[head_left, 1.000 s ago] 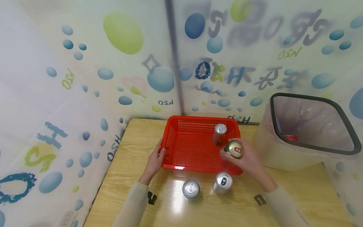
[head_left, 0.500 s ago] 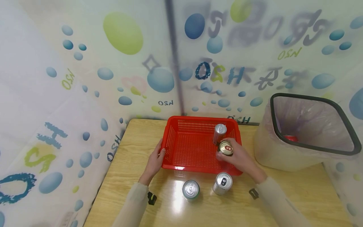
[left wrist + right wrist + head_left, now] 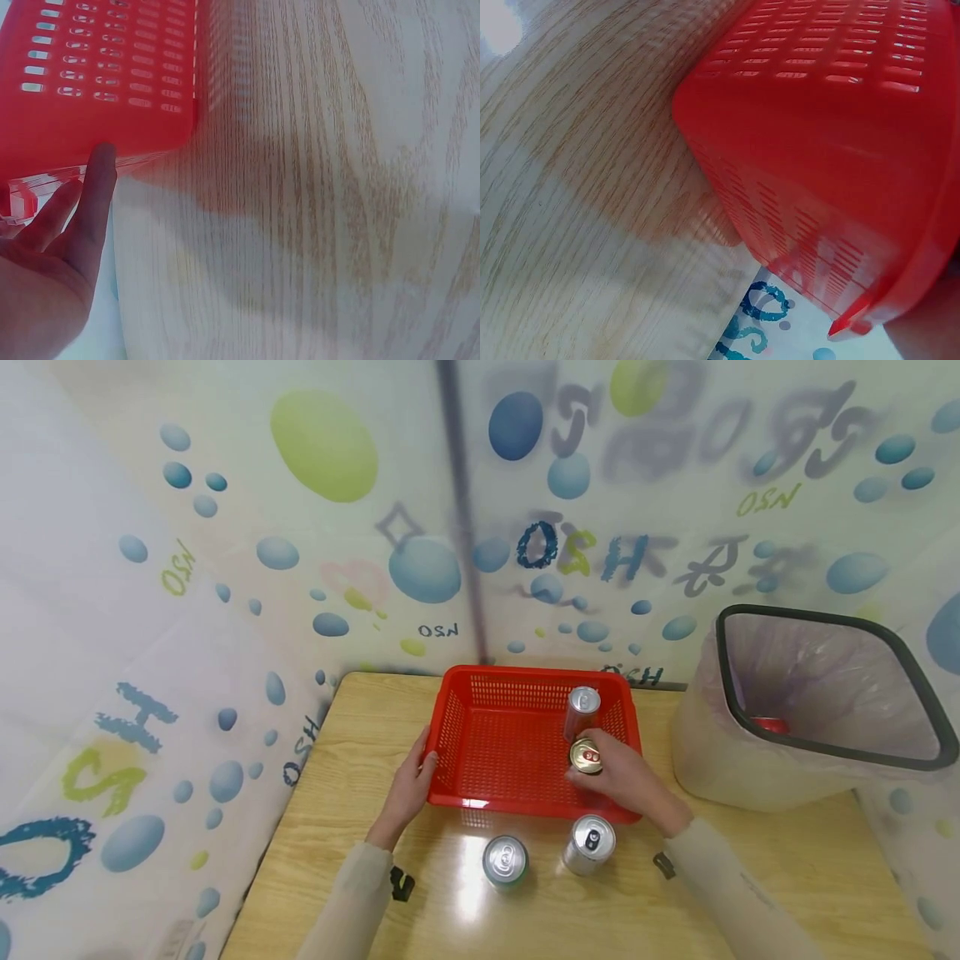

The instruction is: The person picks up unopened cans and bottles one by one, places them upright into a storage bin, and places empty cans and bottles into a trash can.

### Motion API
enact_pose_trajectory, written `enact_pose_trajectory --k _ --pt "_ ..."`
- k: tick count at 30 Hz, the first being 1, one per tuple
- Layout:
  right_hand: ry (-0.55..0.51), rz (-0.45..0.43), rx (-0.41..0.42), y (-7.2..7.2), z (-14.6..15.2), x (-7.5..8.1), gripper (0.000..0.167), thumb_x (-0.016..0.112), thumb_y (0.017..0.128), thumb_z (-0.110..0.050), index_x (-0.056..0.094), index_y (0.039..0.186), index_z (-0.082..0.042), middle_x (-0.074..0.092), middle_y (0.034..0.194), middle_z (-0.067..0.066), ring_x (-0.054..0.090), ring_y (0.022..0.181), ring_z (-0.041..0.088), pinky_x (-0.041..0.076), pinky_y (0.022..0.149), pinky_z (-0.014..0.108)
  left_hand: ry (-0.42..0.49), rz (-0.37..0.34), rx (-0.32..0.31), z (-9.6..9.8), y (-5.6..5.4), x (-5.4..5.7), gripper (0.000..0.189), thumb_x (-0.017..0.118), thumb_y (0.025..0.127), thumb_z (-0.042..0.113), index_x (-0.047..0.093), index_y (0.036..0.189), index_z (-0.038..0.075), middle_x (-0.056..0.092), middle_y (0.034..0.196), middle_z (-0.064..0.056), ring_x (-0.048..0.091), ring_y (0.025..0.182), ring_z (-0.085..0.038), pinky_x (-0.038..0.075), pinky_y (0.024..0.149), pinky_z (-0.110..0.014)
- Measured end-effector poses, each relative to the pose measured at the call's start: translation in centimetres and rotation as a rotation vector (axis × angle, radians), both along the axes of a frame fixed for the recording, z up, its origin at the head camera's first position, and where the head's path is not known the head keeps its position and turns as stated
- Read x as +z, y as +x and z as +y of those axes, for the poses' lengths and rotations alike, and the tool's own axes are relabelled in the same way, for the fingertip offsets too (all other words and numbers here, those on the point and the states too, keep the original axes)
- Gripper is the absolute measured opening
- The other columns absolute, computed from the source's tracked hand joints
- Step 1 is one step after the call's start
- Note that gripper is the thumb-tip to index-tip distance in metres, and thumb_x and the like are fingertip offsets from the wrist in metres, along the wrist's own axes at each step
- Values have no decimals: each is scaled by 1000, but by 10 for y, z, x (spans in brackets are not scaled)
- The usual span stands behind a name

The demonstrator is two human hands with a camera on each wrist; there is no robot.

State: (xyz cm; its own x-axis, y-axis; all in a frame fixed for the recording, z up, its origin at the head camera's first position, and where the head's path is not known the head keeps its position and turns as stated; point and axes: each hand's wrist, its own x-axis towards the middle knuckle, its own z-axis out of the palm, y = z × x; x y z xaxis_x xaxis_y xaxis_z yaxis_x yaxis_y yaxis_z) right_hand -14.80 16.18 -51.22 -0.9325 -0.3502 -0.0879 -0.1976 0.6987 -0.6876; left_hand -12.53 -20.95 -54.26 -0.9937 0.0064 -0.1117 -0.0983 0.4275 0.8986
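My right hand (image 3: 618,772) grips a drink can (image 3: 586,756) with a gold top and red tab, held upright inside the red plastic basket (image 3: 495,752) at its right side. Its lower part is hidden by the basket and hand. Right behind it in the basket stands a reddish can (image 3: 582,708) with a silver top. My left hand (image 3: 405,789) rests against the basket's left side, its fingers fairly straight; in the left wrist view a fingertip (image 3: 103,154) touches the red wall. Only the outside of the basket (image 3: 802,142) and part of the hand show in the right wrist view.
Before the basket on the wooden table (image 3: 337,860) stand a green-sided can (image 3: 506,862) and a silver can (image 3: 588,845). A bin (image 3: 712,752) with a clear liner and black rim stands right, a red thing (image 3: 769,725) inside. Patterned sheeting (image 3: 420,460) hangs behind.
My right hand has moved left and a little down, bringing the gold-topped can from the basket's right edge to a spot in front of the reddish can. The left hand has stayed put.
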Motion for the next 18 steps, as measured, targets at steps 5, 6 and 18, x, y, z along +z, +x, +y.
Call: enact_pose_trajectory --k 5,6,18 --pt "10 3 -5 -2 -3 -1 68 86 85 -39 51 133 -5 66 107 2 63 94 18 57 86 38 4 -18 -5 -1 0 -1 58 43 113 26 22 167 21 43 158 -19 61 124 -38 59 92 -48" --pt "7 -3 -6 -2 -4 -1 68 86 86 -38 51 133 -5 66 107 2 64 94 18 57 86 38 3 -22 -5 -1 0 -1 58 43 113 27 22 167 22 44 158 -19 61 124 -37 59 91 -47" --pt "11 -99 43 -5 -6 1 68 78 94 -35 41 141 -4 60 122 8 61 106 22 56 98 45 -11 3 -12 0 0 -2 58 43 113 27 21 167 21 45 156 -21 62 122 -37 59 91 -47"
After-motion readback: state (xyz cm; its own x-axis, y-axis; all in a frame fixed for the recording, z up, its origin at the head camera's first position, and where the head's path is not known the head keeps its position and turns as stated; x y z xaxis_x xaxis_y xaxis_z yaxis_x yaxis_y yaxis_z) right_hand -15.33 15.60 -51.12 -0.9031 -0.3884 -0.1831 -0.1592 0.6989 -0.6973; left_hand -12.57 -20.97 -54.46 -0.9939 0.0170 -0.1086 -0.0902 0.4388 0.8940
